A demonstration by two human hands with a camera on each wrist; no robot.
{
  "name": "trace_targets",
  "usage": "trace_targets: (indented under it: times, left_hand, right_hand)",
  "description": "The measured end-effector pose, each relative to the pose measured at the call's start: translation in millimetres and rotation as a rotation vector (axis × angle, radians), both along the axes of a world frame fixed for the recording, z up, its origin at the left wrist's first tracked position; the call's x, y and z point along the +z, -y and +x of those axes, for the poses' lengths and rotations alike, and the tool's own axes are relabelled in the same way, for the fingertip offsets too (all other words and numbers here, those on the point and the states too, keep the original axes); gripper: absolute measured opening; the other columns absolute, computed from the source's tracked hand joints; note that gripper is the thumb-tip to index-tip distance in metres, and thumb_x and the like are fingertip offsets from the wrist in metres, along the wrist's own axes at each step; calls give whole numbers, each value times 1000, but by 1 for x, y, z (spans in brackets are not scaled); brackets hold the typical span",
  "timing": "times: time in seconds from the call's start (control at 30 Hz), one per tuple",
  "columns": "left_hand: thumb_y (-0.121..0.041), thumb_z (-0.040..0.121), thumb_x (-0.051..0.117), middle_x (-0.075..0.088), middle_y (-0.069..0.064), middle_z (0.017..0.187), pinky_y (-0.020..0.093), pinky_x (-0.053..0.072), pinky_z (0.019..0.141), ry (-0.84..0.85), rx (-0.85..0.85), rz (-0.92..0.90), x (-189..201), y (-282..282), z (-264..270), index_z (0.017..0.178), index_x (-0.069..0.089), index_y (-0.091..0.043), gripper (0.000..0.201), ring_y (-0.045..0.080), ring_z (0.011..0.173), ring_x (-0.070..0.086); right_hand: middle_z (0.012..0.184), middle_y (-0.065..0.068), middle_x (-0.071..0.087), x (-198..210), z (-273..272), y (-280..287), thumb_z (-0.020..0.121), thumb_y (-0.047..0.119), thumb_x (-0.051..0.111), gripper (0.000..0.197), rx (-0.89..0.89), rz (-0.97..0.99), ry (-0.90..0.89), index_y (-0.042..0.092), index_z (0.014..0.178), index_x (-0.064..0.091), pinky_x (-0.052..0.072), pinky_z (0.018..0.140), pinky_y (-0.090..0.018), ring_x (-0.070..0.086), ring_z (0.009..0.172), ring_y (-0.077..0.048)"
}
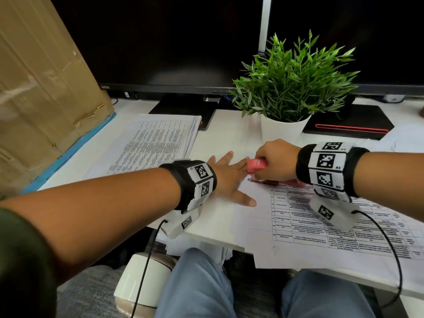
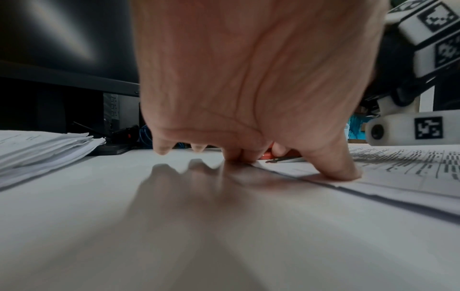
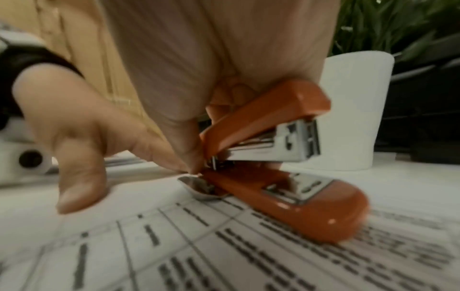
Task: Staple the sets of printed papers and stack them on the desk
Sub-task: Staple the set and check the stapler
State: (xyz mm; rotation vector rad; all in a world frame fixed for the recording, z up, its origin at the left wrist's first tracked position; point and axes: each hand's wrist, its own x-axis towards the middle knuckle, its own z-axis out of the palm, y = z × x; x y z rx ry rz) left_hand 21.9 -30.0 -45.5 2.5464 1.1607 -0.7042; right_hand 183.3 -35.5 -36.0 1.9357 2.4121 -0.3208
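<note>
My right hand (image 1: 274, 162) grips a red stapler (image 1: 257, 165) by its top arm at the upper left corner of a printed set of papers (image 1: 332, 228) that overhangs the desk's front edge. In the right wrist view the stapler (image 3: 311, 206) gapes, its base lying on the printed sheet (image 3: 174, 256) with nothing between its two halves. My left hand (image 1: 229, 177) lies spread just left of it, thumb (image 2: 343, 171) pressing the papers' (image 2: 398, 173) edge and fingers on the white desk (image 2: 124, 216). A second pile of printed papers (image 1: 160, 138) sits at the back left.
A green plant in a white pot (image 1: 284, 128) stands right behind the stapler. Two dark monitors (image 1: 160, 42) on black stands (image 1: 348, 125) line the back. A cardboard box (image 1: 41, 88) leans at the left. My knees and a white bin (image 1: 142, 278) are below the desk edge.
</note>
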Motion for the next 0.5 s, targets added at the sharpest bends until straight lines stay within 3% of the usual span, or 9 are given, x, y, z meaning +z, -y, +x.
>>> trace_targets:
  times: [0.1, 0.2, 0.3, 0.43, 0.5]
  left_hand:
    - [-77, 84, 40, -22, -10, 160, 60, -5, 117, 7, 9, 6, -4, 0, -2, 152, -17, -32, 100, 29, 148, -21]
    - [-79, 83, 37, -23, -10, 160, 59, -4, 118, 14, 11, 23, -11, 0, -2, 151, -20, -31, 101, 29, 148, -19]
    - [-79, 83, 38, -20, -10, 161, 60, -5, 117, 14, 0, 29, -10, -1, -2, 152, -17, -33, 99, 28, 148, -19]
    - [-77, 86, 36, -12, -8, 163, 62, -5, 116, -31, -24, 41, -4, 3, 1, 155, -3, -30, 92, 29, 148, -20]
    - [-74, 88, 35, -8, -4, 164, 62, -7, 116, -55, -22, 27, 3, 6, 1, 154, 19, -25, 84, 29, 148, -20]
  right_hand:
    - [72, -6, 61, -1, -6, -6, 78, 50, 70, 44, -31, -59, 81, 7, 80, 64, 44, 58, -29, 56, 66, -21]
    - [87, -8, 66, 0, -8, -6, 85, 49, 63, 44, 20, -105, 151, 6, 95, 63, 48, 68, -32, 61, 79, -23]
    - [85, -1, 54, 0, -10, 0, 91, 48, 55, 45, 107, -54, 222, 8, 110, 49, 41, 67, -30, 53, 77, -22]
    - [94, -1, 58, 2, -9, 8, 95, 46, 46, 41, 276, 65, 326, 13, 118, 36, 44, 65, -31, 51, 73, -20]
    - [102, -2, 59, 4, -10, 9, 98, 44, 35, 38, 424, 123, 375, 14, 120, 35, 48, 72, -35, 53, 83, -20]
